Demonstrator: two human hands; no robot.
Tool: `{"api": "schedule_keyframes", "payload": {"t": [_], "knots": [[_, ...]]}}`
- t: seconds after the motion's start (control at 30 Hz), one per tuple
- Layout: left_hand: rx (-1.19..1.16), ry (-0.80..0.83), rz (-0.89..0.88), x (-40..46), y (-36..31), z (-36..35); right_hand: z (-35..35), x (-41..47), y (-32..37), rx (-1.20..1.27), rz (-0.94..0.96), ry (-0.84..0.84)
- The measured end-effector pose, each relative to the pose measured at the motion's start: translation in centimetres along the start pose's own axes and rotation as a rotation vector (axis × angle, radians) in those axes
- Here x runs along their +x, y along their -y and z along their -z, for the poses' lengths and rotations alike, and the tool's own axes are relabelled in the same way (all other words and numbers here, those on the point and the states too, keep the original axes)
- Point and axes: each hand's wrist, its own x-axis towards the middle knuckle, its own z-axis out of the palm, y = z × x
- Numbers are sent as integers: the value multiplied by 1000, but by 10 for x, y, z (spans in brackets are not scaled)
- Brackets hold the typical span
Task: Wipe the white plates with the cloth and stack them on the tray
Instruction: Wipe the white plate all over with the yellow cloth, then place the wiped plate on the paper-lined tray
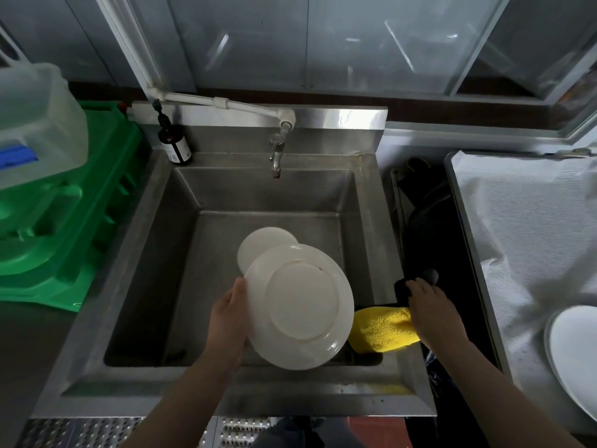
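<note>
While the left hand (227, 321) grips a glossy white plate (298, 305) underside-up at frame centre, the right hand (431, 313) clutches the fuzzy yellow cloth (379, 328).

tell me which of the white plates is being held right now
The large plate over the sink, underside up, gripped at its rim by the left hand. The smaller plate lies in the basin behind it; another plate rests at far right, untouched.

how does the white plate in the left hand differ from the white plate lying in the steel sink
The held white plate is tilted, underside and foot ring facing the camera, gripped at its rim by the left hand. The white plate lying in the steel sink rests untouched on the basin floor, partly hidden behind the held one, and looks smaller. Both are round, plain white.
</note>
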Motion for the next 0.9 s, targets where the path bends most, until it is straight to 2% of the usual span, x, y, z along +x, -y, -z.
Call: {"api": "schedule_keyframes", "payload": {"t": [0.07, 0.2, 0.53, 0.73, 0.9], "knots": [[3, 11, -13, -1, 1, 1, 0, -2, 2, 3, -23, -62], [6, 32, -17, -2, 2, 3, -3, -3, 6, -179, -3, -33], [-8, 54, -18, -1, 3, 6, 16, -11, 26, -130, -33, -104], [-23, 37, 11, 1, 3, 7, 35, -16, 72, 355, 88, 8], [-15, 49, 2, 1, 1, 6, 46, -32, 115, 1079, -74, 116]]}}
